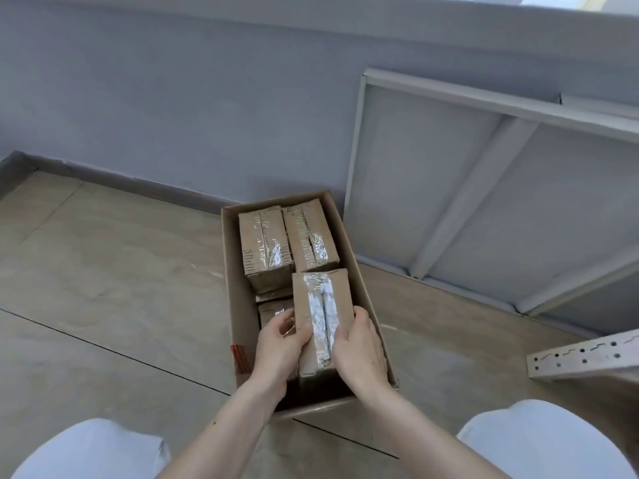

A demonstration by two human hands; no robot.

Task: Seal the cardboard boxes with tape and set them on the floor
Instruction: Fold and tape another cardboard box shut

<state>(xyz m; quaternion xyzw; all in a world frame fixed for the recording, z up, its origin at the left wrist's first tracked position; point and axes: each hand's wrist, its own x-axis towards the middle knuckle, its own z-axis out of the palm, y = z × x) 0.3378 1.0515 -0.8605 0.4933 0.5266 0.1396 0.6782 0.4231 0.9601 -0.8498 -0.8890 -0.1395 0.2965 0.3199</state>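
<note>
My knees (93,451) in pale trousers frame the near edge, both forearms reaching forward between them. Left hand (276,347) grasps the left side of a small taped box (323,316), thumb across its top, fingers curled round its far-left edge. Right hand (359,347) clasps the right side of the same box, thumb on the shiny tape strip running along the top seam. Box is held tilted, over the near right part of a large open carton (230,271) standing on the floor (103,271).

Just left of my left hand, lower in the carton, another taped box (273,311) partly hidden. Farther in, two more taped boxes side by side: left one (264,247), right one (311,235).

Right of the carton, a white metal shelf frame (484,188) leans against the wall (173,98). Near right, a perforated metal bracket (584,357).
</note>
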